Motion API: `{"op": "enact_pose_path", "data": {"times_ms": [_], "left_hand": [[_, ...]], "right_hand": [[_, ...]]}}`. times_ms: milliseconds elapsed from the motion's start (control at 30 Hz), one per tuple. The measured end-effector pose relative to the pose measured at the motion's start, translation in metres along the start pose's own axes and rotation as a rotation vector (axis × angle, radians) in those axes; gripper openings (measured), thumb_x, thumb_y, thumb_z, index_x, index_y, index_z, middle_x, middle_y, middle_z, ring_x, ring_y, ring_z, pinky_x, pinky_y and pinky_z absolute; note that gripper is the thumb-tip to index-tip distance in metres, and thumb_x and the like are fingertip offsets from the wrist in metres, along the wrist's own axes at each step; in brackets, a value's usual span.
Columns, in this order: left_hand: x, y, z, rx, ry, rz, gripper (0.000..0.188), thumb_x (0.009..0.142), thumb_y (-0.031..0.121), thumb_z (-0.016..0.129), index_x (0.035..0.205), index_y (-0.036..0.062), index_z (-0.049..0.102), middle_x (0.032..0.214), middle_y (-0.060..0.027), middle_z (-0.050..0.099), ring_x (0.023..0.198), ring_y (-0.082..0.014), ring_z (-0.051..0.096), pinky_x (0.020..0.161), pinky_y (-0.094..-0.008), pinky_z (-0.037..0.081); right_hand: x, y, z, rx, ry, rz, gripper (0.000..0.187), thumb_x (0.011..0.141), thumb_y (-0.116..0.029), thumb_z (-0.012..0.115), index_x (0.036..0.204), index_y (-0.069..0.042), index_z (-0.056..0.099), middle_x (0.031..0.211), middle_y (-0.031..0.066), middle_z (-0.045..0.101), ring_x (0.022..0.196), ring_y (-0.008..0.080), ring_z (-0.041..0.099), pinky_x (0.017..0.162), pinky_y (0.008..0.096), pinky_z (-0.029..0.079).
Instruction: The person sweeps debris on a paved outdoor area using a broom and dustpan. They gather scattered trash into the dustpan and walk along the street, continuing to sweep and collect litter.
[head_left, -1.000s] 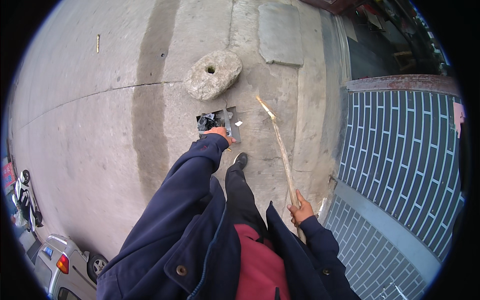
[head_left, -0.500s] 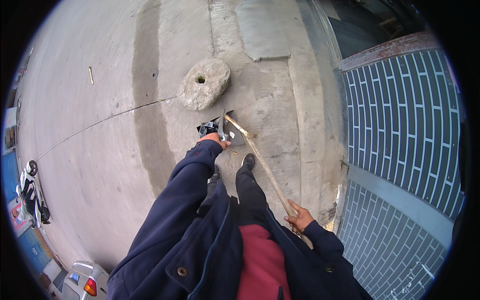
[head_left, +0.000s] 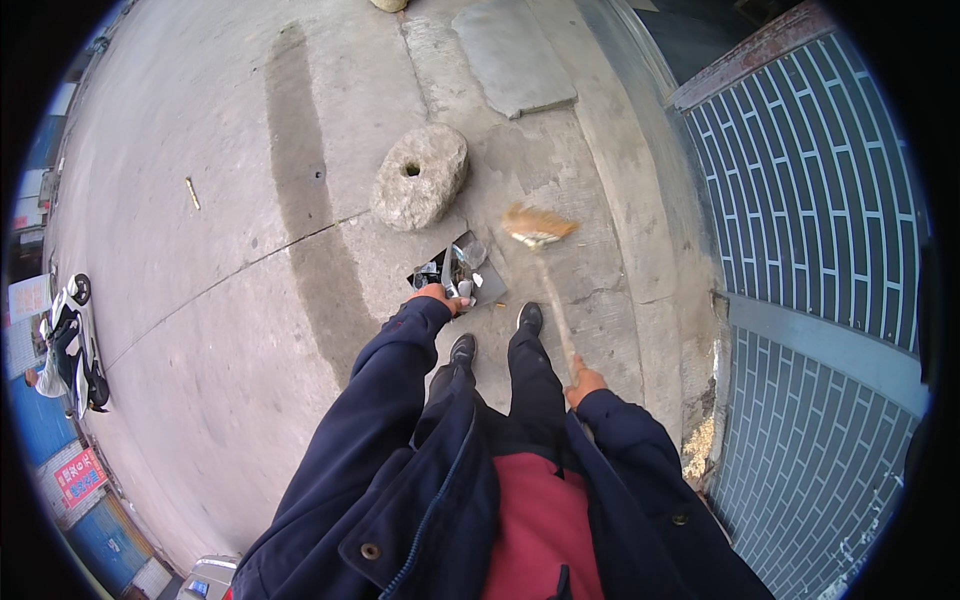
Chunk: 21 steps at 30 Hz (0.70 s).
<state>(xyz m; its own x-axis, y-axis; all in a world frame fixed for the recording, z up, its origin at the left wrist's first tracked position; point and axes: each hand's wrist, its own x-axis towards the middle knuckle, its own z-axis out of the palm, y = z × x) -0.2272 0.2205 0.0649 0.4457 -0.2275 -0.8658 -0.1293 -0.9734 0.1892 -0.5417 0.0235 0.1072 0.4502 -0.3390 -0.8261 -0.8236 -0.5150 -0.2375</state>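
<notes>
My left hand (head_left: 441, 297) is closed round the grey handle of a dark dustpan (head_left: 490, 287), low over the concrete just ahead of my shoes. Bits of litter (head_left: 463, 272), some clear and some white, lie in the pan. In my right hand (head_left: 586, 384) is the long wooden stick of a broom (head_left: 556, 300). Its tan bristle head (head_left: 540, 224) points away from me, right of the pan and apart from it, slightly blurred. Whether the bristles touch the floor I cannot tell.
A round stone with a central hole (head_left: 422, 178) lies just beyond the dustpan. A grey brick-patterned wall (head_left: 800, 180) runs along the right. At far left stands a white scooter (head_left: 85, 345) with a person beside it. A small stick-like scrap (head_left: 192, 194) lies on the concrete.
The broom head has swung out from the dustpan to the far right. My right hand has moved forward with the stick. Litter in the pan shows more clearly, and the view has shifted.
</notes>
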Motion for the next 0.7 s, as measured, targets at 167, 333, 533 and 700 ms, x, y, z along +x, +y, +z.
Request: {"op": "enact_pose_path", "data": {"times_ms": [167,333,533,700], "left_hand": [[0.009,-0.011,-0.001,0.042,0.038,0.078,0.068,0.075,0.062,0.067,0.103,0.0006,0.069,0.101,-0.0185,0.069,0.098,-0.0319,0.066,0.085,-0.0403,0.049],[0.007,-0.028,-0.001,0.077,0.028,0.125,0.072,0.074,0.064,0.067,0.105,0.0001,0.069,0.105,-0.0181,0.068,0.104,-0.0311,0.064,0.089,-0.0394,0.048],[-0.005,-0.056,0.000,0.175,-0.028,0.198,0.069,0.073,0.063,0.069,0.105,0.0023,0.069,0.106,-0.0181,0.068,0.103,-0.0324,0.064,0.089,-0.0394,0.048],[-0.007,-0.071,0.006,0.178,-0.064,0.179,0.066,0.074,0.060,0.070,0.103,0.0004,0.068,0.100,-0.0183,0.068,0.100,-0.0320,0.065,0.086,-0.0392,0.048]], "right_hand": [[-0.093,-0.034,0.020,0.403,-0.353,0.093,0.078,0.080,-0.013,0.069,0.149,-0.015,0.031,0.083,0.0210,0.066,0.058,0.0265,0.065,0.060,0.0364,0.054],[-0.154,-0.030,-0.008,0.477,-0.234,0.107,0.079,0.081,-0.011,0.069,0.149,-0.018,0.030,0.076,0.0159,0.064,0.047,0.0184,0.059,0.049,0.0328,0.052],[-0.116,-0.021,0.002,0.338,0.083,0.108,0.079,0.079,-0.010,0.067,0.148,-0.010,0.029,0.086,0.0219,0.067,0.056,0.0258,0.066,0.055,0.0347,0.054],[-0.052,-0.029,0.060,0.399,0.123,0.204,0.080,0.077,-0.013,0.066,0.147,-0.005,0.029,0.093,0.0254,0.067,0.069,0.0314,0.068,0.068,0.0378,0.055]]}}
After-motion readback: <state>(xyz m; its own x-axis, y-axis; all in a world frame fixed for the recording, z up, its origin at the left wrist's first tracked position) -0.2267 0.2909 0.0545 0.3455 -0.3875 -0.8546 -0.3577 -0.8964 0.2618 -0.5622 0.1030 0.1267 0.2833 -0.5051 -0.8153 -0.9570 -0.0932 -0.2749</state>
